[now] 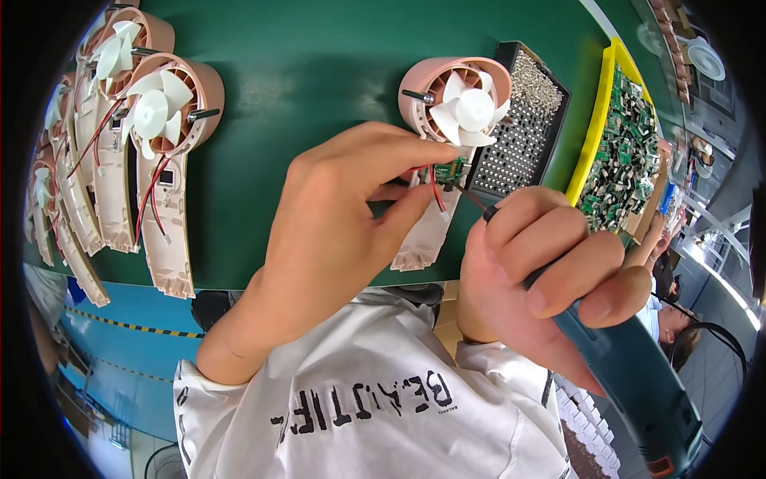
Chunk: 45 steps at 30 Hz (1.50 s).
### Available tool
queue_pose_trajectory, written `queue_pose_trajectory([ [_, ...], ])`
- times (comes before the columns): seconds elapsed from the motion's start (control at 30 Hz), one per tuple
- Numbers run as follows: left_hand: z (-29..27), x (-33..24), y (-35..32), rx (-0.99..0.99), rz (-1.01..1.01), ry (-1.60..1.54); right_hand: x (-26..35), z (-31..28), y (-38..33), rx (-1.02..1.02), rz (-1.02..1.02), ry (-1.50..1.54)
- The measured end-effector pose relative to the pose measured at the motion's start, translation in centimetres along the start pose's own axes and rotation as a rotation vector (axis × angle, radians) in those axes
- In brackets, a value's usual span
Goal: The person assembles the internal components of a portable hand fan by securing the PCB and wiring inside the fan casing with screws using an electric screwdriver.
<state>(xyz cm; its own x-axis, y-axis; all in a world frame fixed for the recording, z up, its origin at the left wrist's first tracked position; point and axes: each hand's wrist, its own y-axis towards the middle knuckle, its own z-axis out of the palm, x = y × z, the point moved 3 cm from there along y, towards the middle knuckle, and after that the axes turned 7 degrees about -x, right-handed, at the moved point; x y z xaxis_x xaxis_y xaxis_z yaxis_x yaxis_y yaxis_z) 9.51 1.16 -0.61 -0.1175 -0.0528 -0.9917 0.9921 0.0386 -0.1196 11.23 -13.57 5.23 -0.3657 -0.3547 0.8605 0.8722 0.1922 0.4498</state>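
In front of me lies a pink handheld-fan housing point(418, 242) with a white fan blade point(472, 109) at its round far end. A small green circuit board point(449, 170) sits in its handle, with red and black wires point(436, 191) beside it. My left hand point(335, 203) is closed, thumb and index finger pinching around the board. Closed around a dark teal electric screwdriver point(630, 375), my right hand point(550, 255) points its thin bit at the near edge of the board. The fingers partly hide the board, and whether a screw is under the bit cannot be seen.
A black tray point(515, 152) of small screws stands right of the housing. Beyond it is a yellow-rimmed bin point(591, 136) full of green circuit boards. Several more pink fan housings point(166, 215) with blades and wires line the left of the green table point(311, 72). Other people are at the far right.
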Motion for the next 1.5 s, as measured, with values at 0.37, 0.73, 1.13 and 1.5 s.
queue_pose_trajectory([
  [0.37, 0.0, 0.1, -0.1, 0.010, -0.011, -0.011, -0.5, -0.4, -0.1, 0.041, -0.079, 0.001],
  [0.73, -0.3, -0.4, 0.3, 0.019, -0.053, -0.023, 0.3, 0.0, 0.1, -0.152, -0.075, 0.166],
  [1.13, -0.1, -3.2, -1.7, 0.059, 0.043, -0.045, -0.2, -1.7, -6.2, -0.584, 0.899, 0.080],
  [1.5, 2.0, -3.3, -3.1, 0.122, 0.017, 0.008, 0.7, -2.5, -8.2, -0.653, 0.865, 0.164],
])
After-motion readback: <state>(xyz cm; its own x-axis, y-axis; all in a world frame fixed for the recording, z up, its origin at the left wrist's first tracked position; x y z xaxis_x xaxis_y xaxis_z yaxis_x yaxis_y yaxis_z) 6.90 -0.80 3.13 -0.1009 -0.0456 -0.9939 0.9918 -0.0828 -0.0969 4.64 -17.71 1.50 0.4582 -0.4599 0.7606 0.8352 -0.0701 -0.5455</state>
